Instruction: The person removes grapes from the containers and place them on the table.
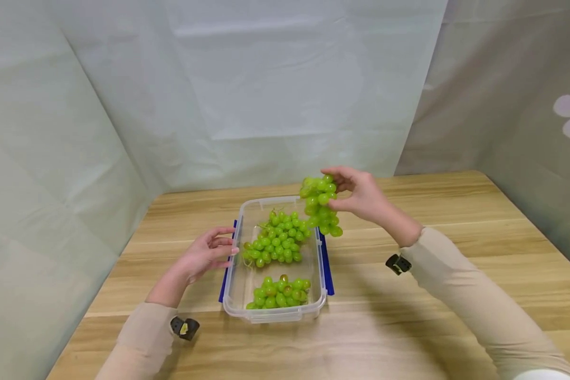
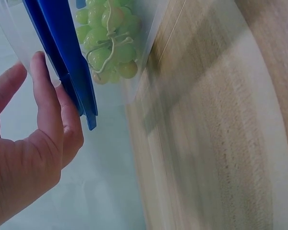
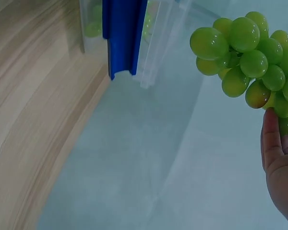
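Over the right rim of a clear plastic container (image 1: 277, 315), my right hand (image 1: 363, 195) holds up a bunch of green grapes (image 1: 322, 208), thumb and fingers on its right side. In the right wrist view the raised grapes (image 3: 252, 60) hang above the fingers (image 3: 272, 136). My left hand (image 1: 206, 256) is at the container's left rim, its fingertips right at the edge. Its fingers (image 2: 47, 98) lie beside a blue side latch (image 2: 62, 52) in the left wrist view. Inside the container are a middle bunch of grapes (image 1: 277, 240) and a nearer bunch (image 1: 280, 294).
The container stands on a wooden table (image 1: 356, 327); its right blue latch (image 1: 326, 269) is folded outward. Pale cloth (image 1: 285, 95) hangs behind the table and at both sides. Black straps (image 1: 399, 264) sit around both wrists.
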The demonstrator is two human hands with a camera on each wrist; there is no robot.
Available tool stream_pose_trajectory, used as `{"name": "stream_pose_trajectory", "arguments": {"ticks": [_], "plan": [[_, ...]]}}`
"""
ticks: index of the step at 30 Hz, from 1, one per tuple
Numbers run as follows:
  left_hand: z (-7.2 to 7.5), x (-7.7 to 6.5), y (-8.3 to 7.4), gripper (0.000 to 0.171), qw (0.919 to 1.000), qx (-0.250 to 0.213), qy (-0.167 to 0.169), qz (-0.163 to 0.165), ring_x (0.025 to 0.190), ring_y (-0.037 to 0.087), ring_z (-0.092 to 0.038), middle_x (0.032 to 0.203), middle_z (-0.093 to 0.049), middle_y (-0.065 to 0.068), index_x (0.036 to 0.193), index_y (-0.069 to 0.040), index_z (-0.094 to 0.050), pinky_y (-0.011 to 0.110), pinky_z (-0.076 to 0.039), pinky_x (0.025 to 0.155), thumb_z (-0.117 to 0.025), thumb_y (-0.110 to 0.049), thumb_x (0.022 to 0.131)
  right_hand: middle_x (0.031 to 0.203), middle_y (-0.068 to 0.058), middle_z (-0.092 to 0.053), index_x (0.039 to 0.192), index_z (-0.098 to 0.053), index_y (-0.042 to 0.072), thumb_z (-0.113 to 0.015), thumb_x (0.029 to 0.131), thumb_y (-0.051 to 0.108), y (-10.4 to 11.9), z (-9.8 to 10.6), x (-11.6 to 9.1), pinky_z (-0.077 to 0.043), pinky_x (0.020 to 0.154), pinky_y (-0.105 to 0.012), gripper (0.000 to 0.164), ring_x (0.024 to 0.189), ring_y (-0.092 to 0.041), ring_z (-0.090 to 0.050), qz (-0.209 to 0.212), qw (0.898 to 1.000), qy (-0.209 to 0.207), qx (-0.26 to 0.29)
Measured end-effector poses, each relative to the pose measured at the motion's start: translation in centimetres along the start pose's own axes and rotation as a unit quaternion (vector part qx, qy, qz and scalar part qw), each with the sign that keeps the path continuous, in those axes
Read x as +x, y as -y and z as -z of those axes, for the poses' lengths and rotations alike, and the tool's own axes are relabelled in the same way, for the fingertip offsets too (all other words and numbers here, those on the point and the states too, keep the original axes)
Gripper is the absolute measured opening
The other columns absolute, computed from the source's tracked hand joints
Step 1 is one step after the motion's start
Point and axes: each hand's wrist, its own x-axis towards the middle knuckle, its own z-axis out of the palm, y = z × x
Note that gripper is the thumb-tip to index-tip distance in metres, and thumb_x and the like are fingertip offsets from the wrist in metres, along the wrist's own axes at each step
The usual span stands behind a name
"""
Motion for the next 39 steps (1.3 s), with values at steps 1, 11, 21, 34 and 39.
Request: {"name": "stream_pose_trajectory", "arguments": {"ticks": [1, 11, 21, 34, 39], "plan": [[0.1, 0.0, 0.0, 0.067, 1.0, 0.0, -0.001, 0.002, 0.1, 0.015, -0.057, 0.136, -0.037, 0.027, 0.147, -0.001, -0.023, 0.034, -0.055, 0.087, -0.061, -0.012, 0.092, 0.115, -0.02, -0.06, 0.131, -0.051, -0.003, -0.07, 0.077, -0.008, -0.1, 0.1, 0.0, -0.053, 0.082, -0.023, 0.058, 0.097, -0.028, -0.059, 0.001, 1.0, -0.001, -0.001], [0.3, 0.2, 0.3, 0.068, 1.0, 0.001, -0.003, -0.004, 0.101, 0.014, -0.057, 0.135, -0.038, 0.027, 0.146, -0.001, -0.024, 0.035, -0.055, 0.088, -0.062, -0.013, 0.092, 0.121, -0.019, -0.058, 0.133, -0.049, -0.003, -0.067, 0.079, -0.009, -0.9, 1.6, -0.1, -0.052, 0.084, -0.021, 0.057, 0.097, -0.026, -0.057, -0.009, 1.0, -0.012, -0.003], [0.5, 0.2, 0.5, 0.068, 0.9999, 0.002, -0.01, 0.004, 0.102, 0.016, -0.055, 0.134, -0.038, 0.025, 0.145, -0.001, -0.026, 0.035, -0.055, 0.088, -0.064, -0.013, 0.09, 0.119, -0.021, -0.058, 0.135, -0.046, -0.004, -0.067, 0.079, -0.009, -2.4, 2.9, -1.0, -0.046, 0.08, -0.008, 0.06, 0.097, -0.026, -0.056, -0.027, 0.999, -0.029, -0.014], [0.5, -0.1, 0.5, 0.068, 0.9999, -0.002, -0.011, 0.006, 0.101, 0.014, -0.055, 0.133, -0.038, 0.025, 0.146, -0.002, -0.026, 0.033, -0.055, 0.087, -0.063, -0.012, 0.091, 0.124, -0.023, -0.055, 0.132, -0.047, -0.006, -0.067, 0.08, -0.009, -4.4, 4.3, -2.2, -0.044, 0.08, -0.005, 0.056, 0.092, -0.009, -0.053, -0.025, 0.998, -0.038, -0.036], [0.5, 0.0, 0.5, 0.068, 0.9999, -0.003, -0.012, 0.007, 0.103, 0.014, -0.054, 0.135, -0.037, 0.024, 0.147, -0.003, -0.025, 0.034, -0.054, 0.088, -0.063, -0.014, 0.091, 0.122, -0.022, -0.056, 0.132, -0.047, -0.005, -0.067, 0.081, -0.008, -5.3, 4.6, -2.5, -0.044, 0.079, -0.005, 0.056, 0.093, -0.014, -0.055, -0.031, 0.998, -0.035, -0.051]]}}
